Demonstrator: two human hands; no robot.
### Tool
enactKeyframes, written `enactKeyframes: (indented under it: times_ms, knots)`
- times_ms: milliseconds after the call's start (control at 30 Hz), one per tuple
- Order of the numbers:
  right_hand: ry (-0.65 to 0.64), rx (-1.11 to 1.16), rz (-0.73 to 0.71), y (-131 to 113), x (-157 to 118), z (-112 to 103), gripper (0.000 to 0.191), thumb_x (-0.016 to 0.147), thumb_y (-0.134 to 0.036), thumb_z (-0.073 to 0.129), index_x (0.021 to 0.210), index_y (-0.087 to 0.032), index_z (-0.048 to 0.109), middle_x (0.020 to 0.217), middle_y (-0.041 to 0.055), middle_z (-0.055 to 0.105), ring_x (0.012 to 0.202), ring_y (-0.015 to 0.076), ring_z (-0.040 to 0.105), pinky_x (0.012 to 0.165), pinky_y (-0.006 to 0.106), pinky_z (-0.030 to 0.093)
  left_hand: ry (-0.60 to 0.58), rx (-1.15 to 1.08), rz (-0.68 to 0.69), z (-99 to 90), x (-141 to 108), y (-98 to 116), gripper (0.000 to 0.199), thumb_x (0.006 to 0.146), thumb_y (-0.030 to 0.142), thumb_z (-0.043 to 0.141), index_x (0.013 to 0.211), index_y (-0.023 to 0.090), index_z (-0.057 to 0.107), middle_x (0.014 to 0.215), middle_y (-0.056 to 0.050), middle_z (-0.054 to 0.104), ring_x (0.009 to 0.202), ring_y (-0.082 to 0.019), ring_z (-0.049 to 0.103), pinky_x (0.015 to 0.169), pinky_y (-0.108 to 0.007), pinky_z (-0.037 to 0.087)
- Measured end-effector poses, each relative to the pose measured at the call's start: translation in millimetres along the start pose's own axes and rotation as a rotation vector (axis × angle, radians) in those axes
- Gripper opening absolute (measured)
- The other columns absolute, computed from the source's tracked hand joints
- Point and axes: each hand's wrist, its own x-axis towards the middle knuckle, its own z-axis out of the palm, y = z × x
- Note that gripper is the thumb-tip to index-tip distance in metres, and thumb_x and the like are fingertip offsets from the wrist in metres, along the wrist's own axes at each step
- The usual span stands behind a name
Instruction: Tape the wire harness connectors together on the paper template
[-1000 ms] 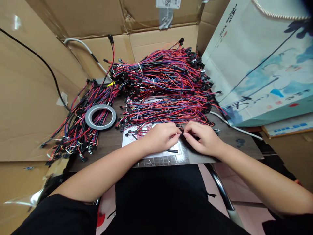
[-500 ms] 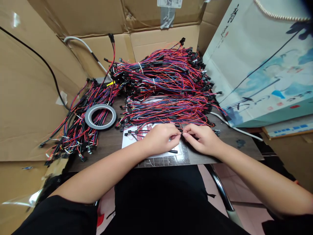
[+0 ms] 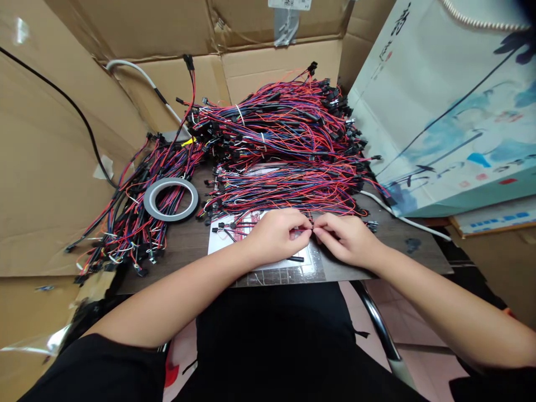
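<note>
My left hand (image 3: 281, 237) and my right hand (image 3: 348, 239) meet fingertip to fingertip at the table's front. Both are pinched around a thin wire harness (image 3: 247, 224) whose black connectors stick out left of my left hand. The exact spot between the fingertips is too small to make out. Under my left hand lies a white printed sheet (image 3: 216, 243), with a short black tube (image 3: 296, 259) on it. Just beyond the hands is a flat row of red, blue and black wire harnesses (image 3: 285, 190).
Behind rises a large heap of bundled harnesses (image 3: 276, 123). At left, a roll of grey tape (image 3: 151, 213) rests on another pile of harnesses (image 3: 121, 223). A painted paper bag (image 3: 452, 123) stands at right, near a white cable (image 3: 414, 224). Cardboard (image 3: 176, 28) encloses the back.
The fingertips have shifted slightly and now press closer together, with a bit of red wire showing inside my left hand. The whole view has tilted a little.
</note>
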Motion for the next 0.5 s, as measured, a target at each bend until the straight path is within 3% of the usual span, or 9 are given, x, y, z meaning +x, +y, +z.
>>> enactKeyframes:
  times_ms: [233,500]
  knots:
    - [-0.024,-0.034,0.013,1.6,-1.5,0.1,0.006,0.095,-0.024,0.051,0.099,-0.021,0.053,0.073,-0.0018,0.065,0.062,0.0115,0.061,0.059,0.023,0.042,-0.006,-0.036,0.049,0.3,0.2,-1.1,0.015,0.087,0.022,0.060,0.086,0.016,0.073,0.077,-0.002,0.070,0.072,-0.013,0.061,0.069,-0.025,0.045]
    - [-0.004,-0.068,-0.028,1.0,-1.6,-0.1,0.007,0.095,-0.023,0.051,0.101,-0.021,0.054,0.076,-0.0010,0.065,0.062,0.0110,0.060,0.059,0.023,0.042,0.011,-0.097,0.007,0.8,0.9,-0.2,0.014,0.085,0.018,0.061,0.079,0.017,0.073,0.074,-0.001,0.070,0.070,-0.012,0.061,0.069,-0.023,0.045]
